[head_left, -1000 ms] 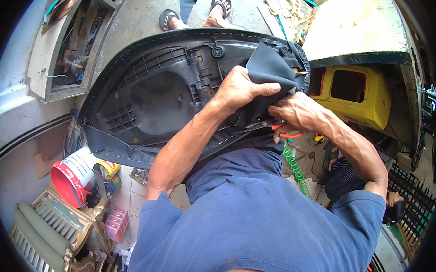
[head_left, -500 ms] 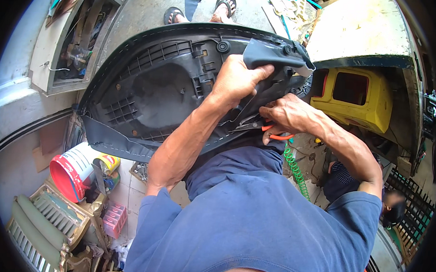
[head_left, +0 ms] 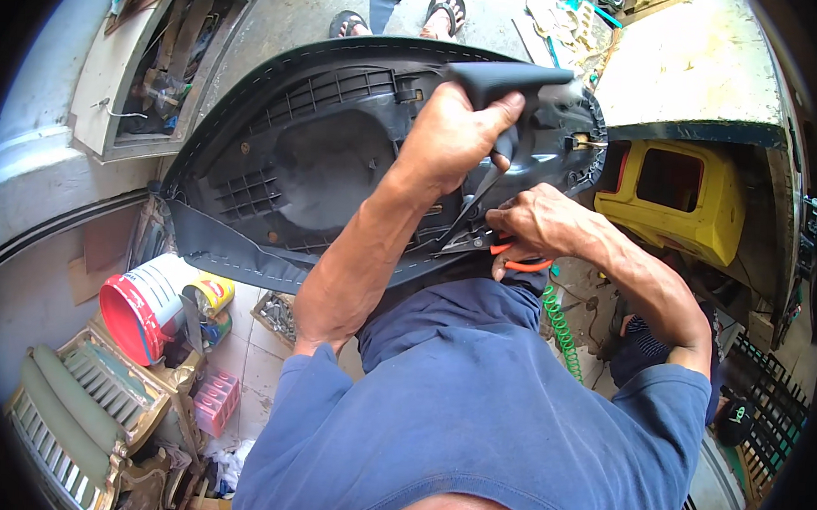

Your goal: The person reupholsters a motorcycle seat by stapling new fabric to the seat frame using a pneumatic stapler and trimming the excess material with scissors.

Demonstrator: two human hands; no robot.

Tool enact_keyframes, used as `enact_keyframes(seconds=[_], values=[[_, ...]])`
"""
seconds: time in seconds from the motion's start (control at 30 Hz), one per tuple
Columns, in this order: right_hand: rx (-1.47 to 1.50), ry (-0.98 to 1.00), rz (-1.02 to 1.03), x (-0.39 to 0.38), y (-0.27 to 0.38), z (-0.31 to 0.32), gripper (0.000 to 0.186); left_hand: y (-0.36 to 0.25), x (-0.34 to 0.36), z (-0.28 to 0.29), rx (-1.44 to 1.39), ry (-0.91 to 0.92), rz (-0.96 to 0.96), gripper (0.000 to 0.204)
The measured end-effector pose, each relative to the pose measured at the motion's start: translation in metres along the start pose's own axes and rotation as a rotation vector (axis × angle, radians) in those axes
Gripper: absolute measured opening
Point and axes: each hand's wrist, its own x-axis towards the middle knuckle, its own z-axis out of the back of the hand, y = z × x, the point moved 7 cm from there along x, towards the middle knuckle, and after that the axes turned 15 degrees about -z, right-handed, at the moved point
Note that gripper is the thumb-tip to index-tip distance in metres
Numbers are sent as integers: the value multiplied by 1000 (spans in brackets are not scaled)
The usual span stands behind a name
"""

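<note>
A motorcycle seat lies upside down across my lap, its black plastic base (head_left: 330, 174) facing up. Dark cover material with a white stitch line runs round its edge. My left hand (head_left: 455, 134) is closed on a loose flap of the cover (head_left: 507, 75), lifting it above the base. A narrow part of this flap hangs down toward my right hand (head_left: 547, 223). That hand is wrapped round orange-handled scissors (head_left: 528, 266) at the seat's near edge. Their blades point left beside the cover's edge; whether they are parted is hard to make out.
On the right, a yellow plastic housing (head_left: 720, 209) sits under a worktop (head_left: 694, 81). A green coiled hose (head_left: 560, 330) hangs near my right leg, with another person (head_left: 637, 347) low beyond it. At left are a red-and-white bucket (head_left: 137, 311), a pink crate (head_left: 216, 402) and an open cabinet (head_left: 95, 123).
The flap in my left hand has been raised and folded over, baring more of the base at the right end. My right hand keeps the scissors in nearly the same place. The whole view has shifted slightly.
</note>
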Motion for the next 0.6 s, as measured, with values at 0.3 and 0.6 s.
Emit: enact_keyframes(seconds=[0.3,0.6], values=[[61,-58,41,5,28,-1,68,-31,5,25,-3,-137,-103,28],[13,-26,28,17,48,-7,67,-54,1,27,43,-147,-143,27]])
